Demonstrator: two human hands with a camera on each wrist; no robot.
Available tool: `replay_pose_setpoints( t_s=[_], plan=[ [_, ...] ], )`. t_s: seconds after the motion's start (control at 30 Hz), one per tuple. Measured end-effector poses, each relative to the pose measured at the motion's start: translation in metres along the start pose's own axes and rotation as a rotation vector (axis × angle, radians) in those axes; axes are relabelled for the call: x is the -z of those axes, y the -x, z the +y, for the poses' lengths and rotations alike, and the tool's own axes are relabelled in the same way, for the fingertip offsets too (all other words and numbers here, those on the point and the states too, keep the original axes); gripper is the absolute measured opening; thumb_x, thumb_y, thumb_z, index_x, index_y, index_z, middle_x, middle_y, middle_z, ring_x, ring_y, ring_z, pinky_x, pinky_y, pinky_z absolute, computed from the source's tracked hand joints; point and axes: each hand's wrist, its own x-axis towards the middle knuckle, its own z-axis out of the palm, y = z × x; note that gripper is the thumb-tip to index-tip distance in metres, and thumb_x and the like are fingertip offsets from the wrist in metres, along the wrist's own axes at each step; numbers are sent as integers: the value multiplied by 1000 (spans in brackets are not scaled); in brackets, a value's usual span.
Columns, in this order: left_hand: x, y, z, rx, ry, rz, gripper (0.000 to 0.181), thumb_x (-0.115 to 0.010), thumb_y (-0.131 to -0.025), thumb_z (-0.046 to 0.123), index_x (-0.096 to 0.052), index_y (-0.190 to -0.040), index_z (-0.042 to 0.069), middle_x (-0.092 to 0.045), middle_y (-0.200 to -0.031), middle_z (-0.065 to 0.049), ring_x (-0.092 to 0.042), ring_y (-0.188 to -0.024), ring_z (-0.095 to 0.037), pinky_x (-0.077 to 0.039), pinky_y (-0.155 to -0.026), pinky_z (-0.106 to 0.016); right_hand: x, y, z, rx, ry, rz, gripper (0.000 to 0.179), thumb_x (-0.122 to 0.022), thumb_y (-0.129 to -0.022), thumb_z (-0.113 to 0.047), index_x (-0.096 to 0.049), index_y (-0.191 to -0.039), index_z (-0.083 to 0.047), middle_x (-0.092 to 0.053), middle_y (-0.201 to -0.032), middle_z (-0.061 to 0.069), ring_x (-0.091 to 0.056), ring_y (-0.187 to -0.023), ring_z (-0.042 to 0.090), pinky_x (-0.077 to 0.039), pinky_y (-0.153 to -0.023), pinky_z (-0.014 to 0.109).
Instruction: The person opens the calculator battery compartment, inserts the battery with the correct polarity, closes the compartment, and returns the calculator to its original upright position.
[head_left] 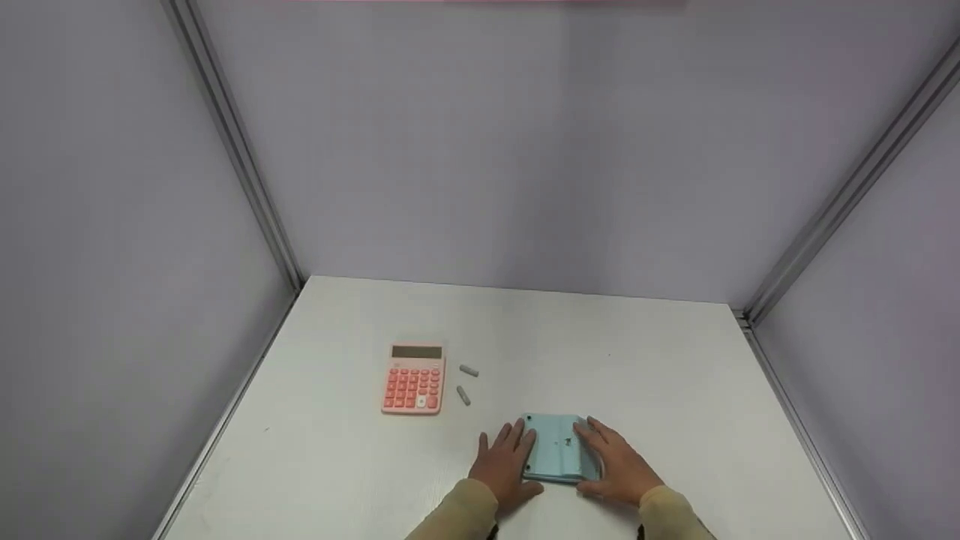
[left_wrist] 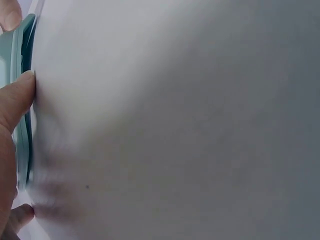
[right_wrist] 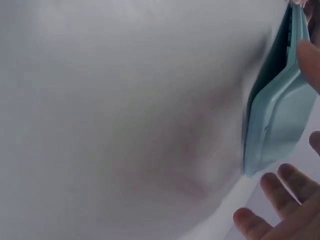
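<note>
A light blue calculator (head_left: 551,450) lies back side up near the front of the white table, a raised ridge running across it and small dark spots on its back. Along its left edge rests my left hand (head_left: 504,466), fingers spread; in the left wrist view the thumb (left_wrist: 22,95) touches the near edge of the casing. My right hand (head_left: 616,466) is at the right side, index fingertip on the back. The right wrist view shows the thicker end of the calculator (right_wrist: 282,120) and loosely spread fingers (right_wrist: 280,195) beside it. Its keys face down, mostly hidden.
A pink calculator (head_left: 414,379) lies face up to the left. Two small grey cylinders, likely batteries, lie beside it: one battery (head_left: 469,370) farther back, the other battery (head_left: 463,395) nearer. Grey panels (head_left: 480,150) enclose the table (head_left: 337,480) at the back and sides.
</note>
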Motion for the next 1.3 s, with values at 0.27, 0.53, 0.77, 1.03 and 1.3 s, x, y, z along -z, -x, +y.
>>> replay_pose_setpoints(
  t_s=[0.27, 0.53, 0.77, 1.03, 1.3],
  plan=[
    [-2, -5, 4, 12, -47, 24, 95, -58, -78, 73, -24, -153, 27, -20, -158, -12, -20, -143, -37, -22, -109, -64, 6, -10, 13, 9, 73, -76, 120, -73, -57, -76, -23, -154, -26, -21, -158, 10, -21, -143, 38, -21, -102, 73],
    [-4, -8, 6, 18, -60, 11, 96, -57, -77, 74, -23, -154, 27, -25, -156, -17, -20, -143, -37, -22, -109, -63, 1, -17, 22, -35, -15, -204, 129, -78, -51, -73, -14, -155, -32, -17, -160, 8, -16, -144, 35, -16, -110, 65],
    [-5, -8, 8, 31, -72, 9, 94, -56, -78, 74, -25, -153, 27, -24, -157, -13, -20, -144, -33, -24, -109, -63, 1, -18, 19, -36, -5, -198, 127, -81, -54, -68, -14, -155, -31, -20, -159, 7, -19, -144, 35, -17, -110, 65],
    [-2, -10, 8, 24, -105, 16, 91, -56, -80, 72, -29, -152, 24, -25, -156, -13, -22, -143, -33, -26, -108, -63, 5, -18, 14, -36, 32, -173, 125, -82, -56, -66, -16, -155, -29, -27, -155, 5, -27, -140, 33, -23, -111, 60],
    [-1, -12, 7, 11, -108, 9, 91, -54, -80, 73, -30, -152, 24, -26, -156, -13, -23, -143, -33, -27, -108, -63, 5, -18, 14, -33, 9, -172, 123, -83, -57, -63, -17, -155, -29, -29, -154, 7, -31, -138, 36, -29, -109, 57]
  ],
)
